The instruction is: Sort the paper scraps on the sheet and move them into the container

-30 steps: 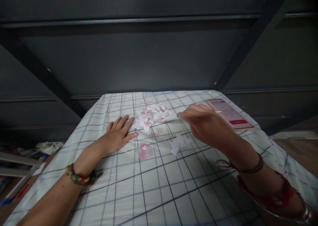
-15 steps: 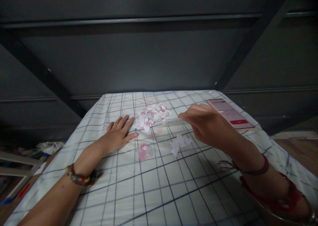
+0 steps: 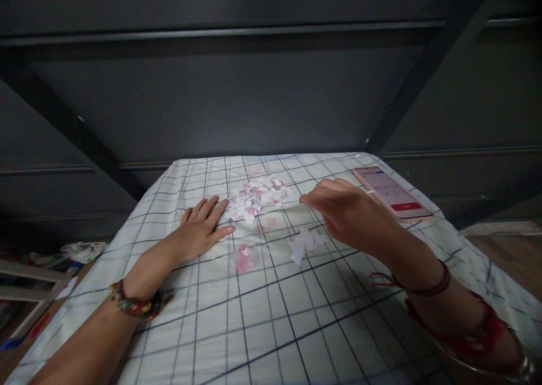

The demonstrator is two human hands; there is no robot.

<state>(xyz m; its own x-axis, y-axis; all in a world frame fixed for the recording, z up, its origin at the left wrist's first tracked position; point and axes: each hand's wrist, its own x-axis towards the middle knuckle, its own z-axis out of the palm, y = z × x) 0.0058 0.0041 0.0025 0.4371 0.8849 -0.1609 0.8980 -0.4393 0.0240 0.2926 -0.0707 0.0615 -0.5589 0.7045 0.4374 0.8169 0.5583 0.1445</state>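
Palm down with fingers spread, my left hand (image 3: 203,227) rests on the checked cloth, its fingertips beside a heap of torn white and pink paper scraps (image 3: 256,197). My right hand (image 3: 345,213) is closed in a pinch on a thin, pale, tweezers-like tool (image 3: 292,204). One end of that tool reaches left to the heap's right edge; a white end shows behind the knuckles. A smaller group of white scraps (image 3: 304,244) lies below and left of my right hand. Nearer me is a small clear piece with pink on it (image 3: 248,259).
A phone (image 3: 392,196) with its screen lit lies at the right, close behind my right hand. The white cloth (image 3: 237,328) with dark grid lines covers the table. A dark panelled wall (image 3: 241,97) stands at the far edge. At lower left is a pale rail frame (image 3: 29,292).
My right hand has shifted slightly left with the tool, whose tip lies against the edge of the heap. My left hand has stayed in place.
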